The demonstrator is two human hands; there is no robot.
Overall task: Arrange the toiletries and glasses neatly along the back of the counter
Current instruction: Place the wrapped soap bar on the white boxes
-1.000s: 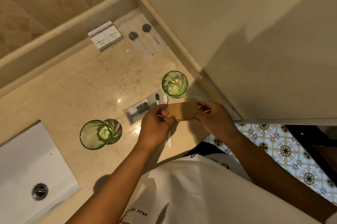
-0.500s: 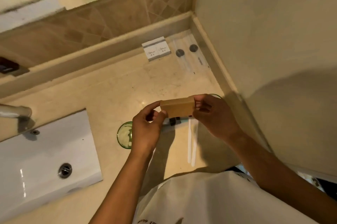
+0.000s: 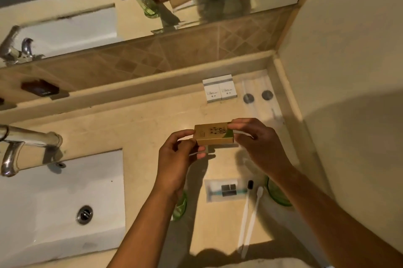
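Observation:
A small brown cardboard box (image 3: 212,134) with a plant drawing hangs above the middle of the counter. My left hand (image 3: 177,158) pinches its left end and my right hand (image 3: 258,143) pinches its right end. Two white boxes (image 3: 220,91) lie side by side at the back, with two clear sachets (image 3: 258,97) to their right in the corner. Near the front lie a clear packet (image 3: 222,190) and two white toothbrushes (image 3: 250,217). One green glass (image 3: 180,207) shows under my left forearm, another green glass (image 3: 275,193) under my right forearm.
A white sink (image 3: 54,198) with a chrome faucet (image 3: 26,143) fills the left side. A raised ledge (image 3: 130,93) and tiled backsplash run along the back under a mirror. A cream wall (image 3: 349,93) bounds the counter on the right.
Both hands have carried the brown box away from the front, towards the back of the counter. The view has tilted up, so the mirror, ledge and faucet show.

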